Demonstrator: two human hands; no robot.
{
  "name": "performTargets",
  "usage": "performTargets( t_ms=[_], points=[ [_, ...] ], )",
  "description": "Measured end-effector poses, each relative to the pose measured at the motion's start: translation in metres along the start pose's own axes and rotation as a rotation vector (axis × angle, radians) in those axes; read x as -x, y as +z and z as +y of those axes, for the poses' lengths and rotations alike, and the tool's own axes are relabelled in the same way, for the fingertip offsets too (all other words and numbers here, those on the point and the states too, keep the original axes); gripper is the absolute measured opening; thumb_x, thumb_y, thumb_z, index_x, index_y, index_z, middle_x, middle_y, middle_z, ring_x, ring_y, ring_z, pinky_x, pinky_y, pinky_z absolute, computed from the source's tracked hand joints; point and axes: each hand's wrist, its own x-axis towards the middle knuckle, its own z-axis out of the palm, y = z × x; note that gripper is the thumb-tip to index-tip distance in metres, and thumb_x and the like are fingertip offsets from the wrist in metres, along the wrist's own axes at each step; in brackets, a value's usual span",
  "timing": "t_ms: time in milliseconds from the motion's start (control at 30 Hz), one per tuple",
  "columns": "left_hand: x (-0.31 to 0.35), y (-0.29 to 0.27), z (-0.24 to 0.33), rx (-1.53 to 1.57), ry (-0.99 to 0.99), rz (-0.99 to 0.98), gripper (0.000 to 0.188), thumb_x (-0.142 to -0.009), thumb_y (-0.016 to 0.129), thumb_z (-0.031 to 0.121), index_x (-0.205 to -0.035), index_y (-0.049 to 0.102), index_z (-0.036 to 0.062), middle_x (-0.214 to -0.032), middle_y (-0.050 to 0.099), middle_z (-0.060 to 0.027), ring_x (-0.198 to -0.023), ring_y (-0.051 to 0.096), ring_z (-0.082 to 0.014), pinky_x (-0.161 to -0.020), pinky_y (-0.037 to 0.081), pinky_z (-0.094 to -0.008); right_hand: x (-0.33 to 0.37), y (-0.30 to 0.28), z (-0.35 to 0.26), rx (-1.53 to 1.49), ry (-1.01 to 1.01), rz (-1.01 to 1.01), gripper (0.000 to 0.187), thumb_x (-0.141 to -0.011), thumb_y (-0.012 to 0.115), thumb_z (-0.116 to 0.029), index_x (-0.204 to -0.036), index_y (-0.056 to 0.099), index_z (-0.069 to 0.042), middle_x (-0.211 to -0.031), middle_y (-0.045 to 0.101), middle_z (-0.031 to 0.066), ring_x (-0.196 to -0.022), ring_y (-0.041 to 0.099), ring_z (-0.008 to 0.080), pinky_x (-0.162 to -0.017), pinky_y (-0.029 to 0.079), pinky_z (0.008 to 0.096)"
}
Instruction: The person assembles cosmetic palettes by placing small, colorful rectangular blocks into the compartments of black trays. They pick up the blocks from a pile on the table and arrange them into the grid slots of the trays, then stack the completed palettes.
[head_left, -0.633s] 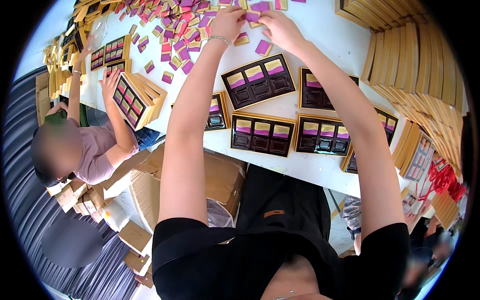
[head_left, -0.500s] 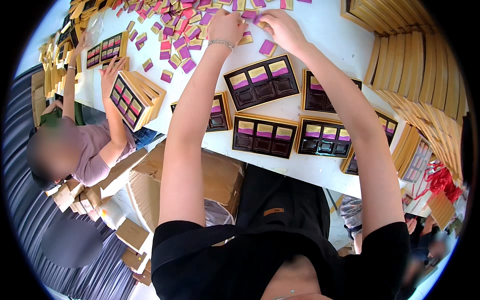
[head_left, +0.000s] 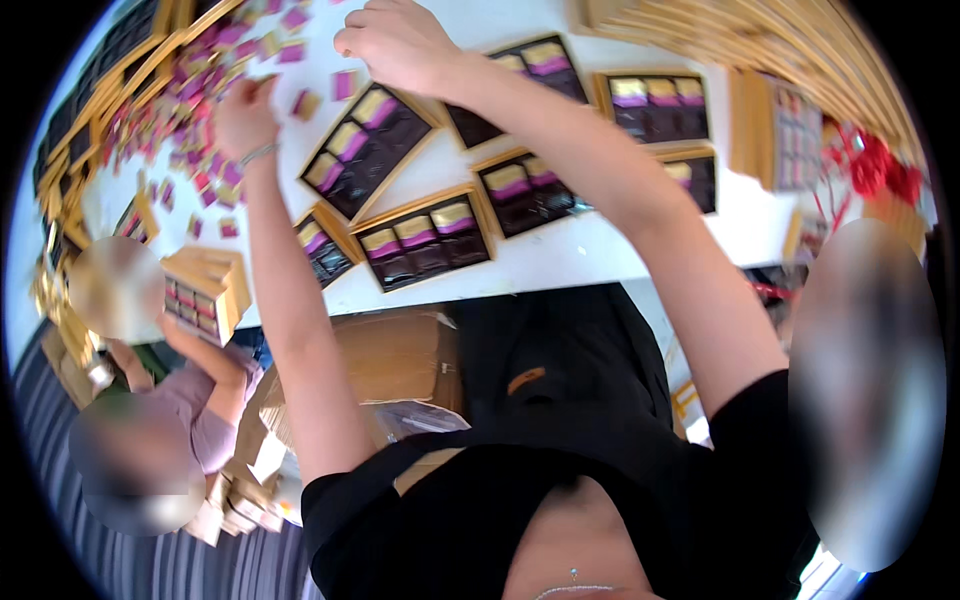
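My left hand [head_left: 247,118], with a bracelet at the wrist, is over the right side of a loose pile of small gold, purple and pink wrapped squares [head_left: 190,130]. Motion smears its fingers. Farther right, at the top edge, my right hand [head_left: 398,45] has its fingers curled in; whatever they hold is hidden. Below the hands lies a tilted gold-edged box [head_left: 368,152] with a dark tray and gold-and-purple squares along one row. Similar boxes stand around it, such as one near the front edge [head_left: 425,243] and one under my right forearm [head_left: 535,190].
Stacked gold boxes [head_left: 790,50] line the right side, with another stack [head_left: 755,130] and red ribbon [head_left: 885,175] beyond. At left, a person in a mauve shirt [head_left: 205,400] is beside a stack of boxes [head_left: 205,290]. A cardboard carton [head_left: 395,350] stands below the white table [head_left: 600,262].
The whole view has swung, shifting the boxes and pile across it. My hands were close together, the right one pinching a purple square; now they are wider apart, the left over the pile.
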Motion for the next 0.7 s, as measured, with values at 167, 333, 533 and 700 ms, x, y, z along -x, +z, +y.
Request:
performTargets(
  t_ms=[167,333,533,700],
  points=[
    [0.108,-0.046,0.139,0.539,0.071,-0.039,0.019,-0.082,0.079,0.021,-0.089,0.073,0.0050,-0.076,0.072,-0.0046,-0.063,0.063,-0.0094,-0.059,0.049,-0.0262,0.190,-0.176,0.011,-0.113,0.923,0.361,0.016,-0.086,0.071,-0.009,-0.100,0.068,-0.002,-0.084,0.070,0.0053,-0.072,0.064,0.0105,-0.066,0.050,0.0243],
    [0.250,-0.016,0.301,0.987,0.487,-0.542,0.015,-0.082,0.075,0.011,-0.096,0.074,0.0069,-0.089,0.072,-0.0046,-0.075,0.068,-0.0135,-0.067,0.054,-0.0266,0.303,-0.251,0.055,-0.590,1.190,0.455,0.025,-0.090,0.066,-0.006,-0.114,0.066,0.001,-0.091,0.070,0.0030,-0.079,0.060,0.0075,-0.070,0.045,0.0211],
    [0.281,0.060,0.403,0.899,0.600,-0.287,0.013,-0.077,0.076,0.018,-0.085,0.070,0.0095,-0.078,0.067,-0.0077,-0.070,0.065,-0.0271,-0.063,0.052,-0.0356,0.314,-0.272,0.063,-0.677,1.135,0.598,0.024,-0.086,0.067,-0.003,-0.110,0.068,0.001,-0.091,0.069,0.0039,-0.077,0.061,0.0084,-0.068,0.046,0.0217],
    [0.272,0.052,0.402,0.929,0.454,-0.424,0.014,-0.076,0.077,0.017,-0.086,0.072,0.0078,-0.076,0.067,-0.0074,-0.070,0.066,-0.0241,-0.062,0.052,-0.0318,0.345,-0.269,0.051,-0.672,1.180,0.573,0.023,-0.085,0.066,-0.001,-0.109,0.069,0.000,-0.087,0.068,0.0030,-0.076,0.061,0.0074,-0.068,0.046,0.0217]
  ],
)
